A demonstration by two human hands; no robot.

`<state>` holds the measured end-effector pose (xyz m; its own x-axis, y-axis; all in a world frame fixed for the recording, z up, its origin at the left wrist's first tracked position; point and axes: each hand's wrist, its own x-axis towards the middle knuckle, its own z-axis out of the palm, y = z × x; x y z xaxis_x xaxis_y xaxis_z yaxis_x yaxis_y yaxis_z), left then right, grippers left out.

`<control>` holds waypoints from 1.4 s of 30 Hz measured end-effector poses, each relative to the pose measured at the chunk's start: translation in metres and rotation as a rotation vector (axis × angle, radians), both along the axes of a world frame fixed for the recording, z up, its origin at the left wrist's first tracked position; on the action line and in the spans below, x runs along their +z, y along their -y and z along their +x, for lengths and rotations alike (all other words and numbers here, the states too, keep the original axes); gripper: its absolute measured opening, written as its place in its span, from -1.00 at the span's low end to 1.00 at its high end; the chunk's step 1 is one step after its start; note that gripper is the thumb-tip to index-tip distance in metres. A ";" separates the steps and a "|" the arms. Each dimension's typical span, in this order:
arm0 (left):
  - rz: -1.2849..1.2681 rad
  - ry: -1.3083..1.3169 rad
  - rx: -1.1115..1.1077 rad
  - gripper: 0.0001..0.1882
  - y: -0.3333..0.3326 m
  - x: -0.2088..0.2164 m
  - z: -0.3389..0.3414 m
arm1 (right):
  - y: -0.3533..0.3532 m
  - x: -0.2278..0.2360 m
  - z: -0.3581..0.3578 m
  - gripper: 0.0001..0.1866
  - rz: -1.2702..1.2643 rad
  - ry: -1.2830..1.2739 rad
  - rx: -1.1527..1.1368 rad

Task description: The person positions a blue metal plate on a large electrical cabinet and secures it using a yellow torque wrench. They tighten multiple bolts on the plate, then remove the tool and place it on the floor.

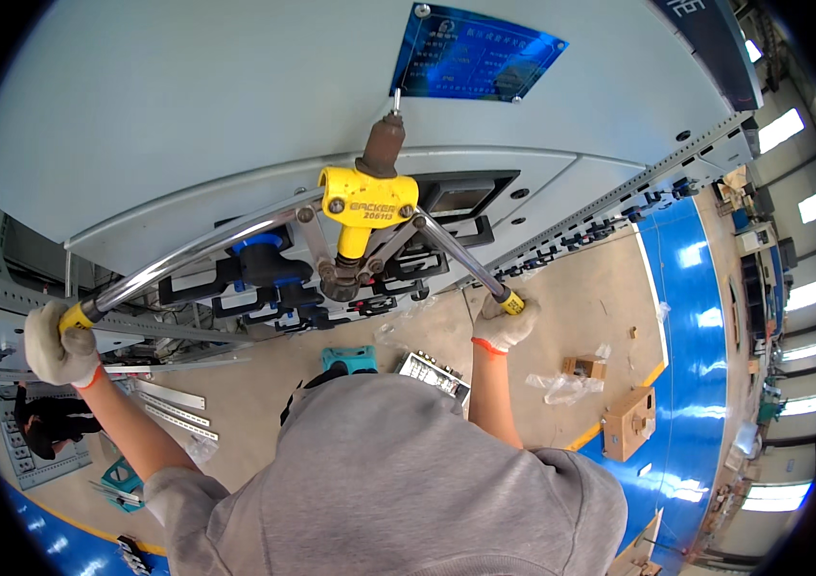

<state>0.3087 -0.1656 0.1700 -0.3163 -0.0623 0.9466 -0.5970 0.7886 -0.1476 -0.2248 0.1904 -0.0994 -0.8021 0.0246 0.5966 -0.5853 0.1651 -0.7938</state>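
Note:
My left hand, in a white work glove with an orange cuff, is closed round the left grip of a two-arm hand riveter. My right hand, gloved alike, grips its other arm's end. The riveter's arms are spread wide, with its yellow head between them and its dark nose pointing at the cabinet panel. A thin metal pin runs from the nose to the lower left corner of a blue nameplate. Fasteners show at the plate's other corners.
Black handles and blue-and-black fittings jut from the cabinet below the riveter. Behind me lie a teal case, a cardboard box, plastic wrap and metal strips. Another person bends over at far left.

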 end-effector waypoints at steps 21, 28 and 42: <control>0.300 -0.065 0.053 -0.50 -0.029 -0.026 -0.012 | -0.033 0.068 0.005 -0.75 0.013 -0.254 -0.134; 0.249 -0.172 0.153 -0.71 -0.076 0.004 0.000 | -0.106 0.161 -0.010 -0.87 -0.241 -0.587 0.013; 0.358 -0.663 0.119 -0.62 -0.123 0.051 0.030 | -0.129 0.403 -0.052 -0.65 -0.131 -0.927 0.189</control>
<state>0.3386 -0.0428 0.2207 0.3394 -0.3995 0.8516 -0.5554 0.6456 0.5242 -0.2772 0.3194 0.3038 -0.0092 0.0544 0.9985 -0.9985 -0.0537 -0.0062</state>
